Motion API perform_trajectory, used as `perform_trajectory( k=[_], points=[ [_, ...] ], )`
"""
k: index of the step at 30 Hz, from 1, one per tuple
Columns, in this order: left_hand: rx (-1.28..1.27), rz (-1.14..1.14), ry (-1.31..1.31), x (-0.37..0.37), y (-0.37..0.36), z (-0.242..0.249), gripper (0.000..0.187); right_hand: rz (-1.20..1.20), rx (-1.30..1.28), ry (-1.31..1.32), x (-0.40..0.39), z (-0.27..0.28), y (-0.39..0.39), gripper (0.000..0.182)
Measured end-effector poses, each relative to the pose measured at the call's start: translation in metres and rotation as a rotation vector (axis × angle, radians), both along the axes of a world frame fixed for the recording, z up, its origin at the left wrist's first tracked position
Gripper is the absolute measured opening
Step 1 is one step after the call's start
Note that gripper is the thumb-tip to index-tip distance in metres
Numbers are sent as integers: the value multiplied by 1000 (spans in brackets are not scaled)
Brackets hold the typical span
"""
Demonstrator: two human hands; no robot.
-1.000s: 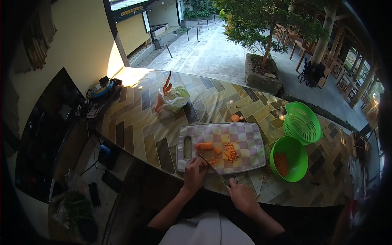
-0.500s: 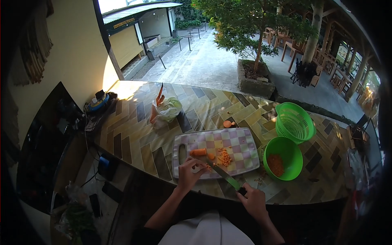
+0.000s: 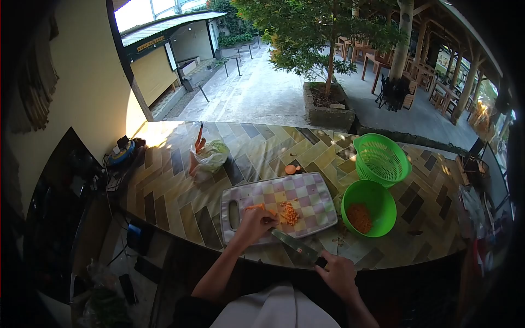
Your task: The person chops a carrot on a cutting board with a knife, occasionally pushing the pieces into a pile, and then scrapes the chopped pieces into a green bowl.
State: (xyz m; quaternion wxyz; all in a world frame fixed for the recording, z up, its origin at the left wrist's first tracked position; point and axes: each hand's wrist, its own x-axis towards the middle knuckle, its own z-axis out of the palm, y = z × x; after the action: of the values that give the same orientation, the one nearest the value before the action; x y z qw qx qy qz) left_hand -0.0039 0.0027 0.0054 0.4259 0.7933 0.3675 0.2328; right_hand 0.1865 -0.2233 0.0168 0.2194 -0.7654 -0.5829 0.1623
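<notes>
My right hand is wrapped round the dark handle of a knife. The blade points left, its tip over the near edge of a checked cutting board. Over the board's left half is my left hand, its fingers bent and drawn together. What they hold, if anything, is hidden. Just behind those fingers shows part of an orange carrot piece. A small heap of diced carrot lies on the board to the right of my left hand.
Right of the board, a green bowl holds orange bits; a green colander stands behind it. Carrot ends lie beyond the board. A plastic bag with carrots is at the back left, on the tiled counter.
The view has shifted, so the counter sits further left. My left hand now covers more of the carrot piece. The knife has drawn back toward the board's near edge.
</notes>
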Motion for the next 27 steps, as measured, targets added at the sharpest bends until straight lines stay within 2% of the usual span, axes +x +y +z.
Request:
perform_trajectory(
  k=[4, 7, 10, 13, 16, 19, 22, 25, 27],
  points=[
    [-53, 111, -69, -7, -1, 3, 14, -63, 0, 87, 10, -6, -6, 31],
    [435, 36, 158, -14, -8, 8, 14, -133, 36, 182, 17, -11, -10, 32],
    [383, -13, 172, -16, -14, 6, 15, -192, 88, 211, 20, -9, -10, 33],
    [412, -9, 45, -7, -5, -7, 16, -243, 113, 255, 21, -6, -6, 33],
    [319, -50, 29, 9, 6, -13, 18, -273, 128, 297, 20, -13, -4, 32],
    [527, -131, 53, 26, 13, -20, 14, -269, 132, 285, 16, -6, -5, 33],
    [562, -176, 196, 34, 14, -15, 12, -252, 88, 291, 11, 3, -6, 33],
    [540, -257, 238, 34, 21, -20, 13, -238, 82, 314, 9, 4, -11, 33],
    [504, -257, 211, 33, 33, -40, 13, -238, 101, 330, 9, 3, -14, 33]
  ],
)
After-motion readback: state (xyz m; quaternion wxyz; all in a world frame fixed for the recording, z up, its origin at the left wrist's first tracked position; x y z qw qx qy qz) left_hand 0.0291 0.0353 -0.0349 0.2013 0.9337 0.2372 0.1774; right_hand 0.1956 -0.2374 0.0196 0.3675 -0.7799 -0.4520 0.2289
